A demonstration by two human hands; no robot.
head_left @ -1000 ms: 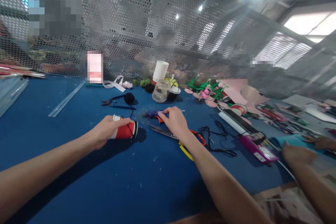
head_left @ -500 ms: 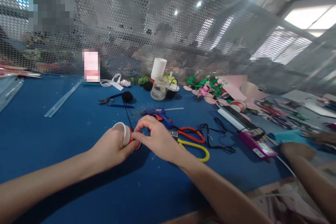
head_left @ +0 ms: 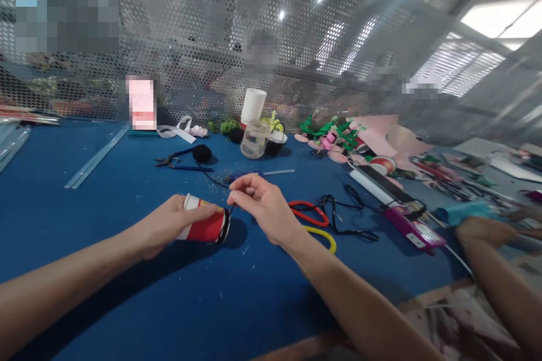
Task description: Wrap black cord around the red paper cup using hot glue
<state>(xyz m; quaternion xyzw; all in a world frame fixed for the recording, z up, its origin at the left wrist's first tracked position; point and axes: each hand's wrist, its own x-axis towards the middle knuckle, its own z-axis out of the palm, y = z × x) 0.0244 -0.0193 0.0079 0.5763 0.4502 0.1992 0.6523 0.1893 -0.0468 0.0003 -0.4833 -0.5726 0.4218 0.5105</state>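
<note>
My left hand [head_left: 169, 220] is closed around a red and white paper cup [head_left: 204, 225], which lies on its side with its base toward the right. Black yarn [head_left: 226, 227] is wound about the base end of the cup. Just right of it, my right hand [head_left: 258, 200] pinches the strand of that yarn between thumb and fingertips. From there the strand runs back to a black yarn ball [head_left: 202, 153], which sits by a pair of blue-handled pliers [head_left: 178, 161]. Partly behind my right hand are a blue glue gun [head_left: 243, 176] and scissors with a red and a yellow handle [head_left: 311, 213].
A clear plastic jar [head_left: 254, 140] and a stack of white cups [head_left: 254, 104] stand toward the back. Green and pink craft flowers [head_left: 328, 138] lie right of them. A purple power strip [head_left: 415, 230] with cables is at right, near another person's hand [head_left: 483, 232].
The cup has turned so its red printed side shows, and my left thumb now lies along it. My right hand has drawn slightly up and away from the cup with the yarn.
</note>
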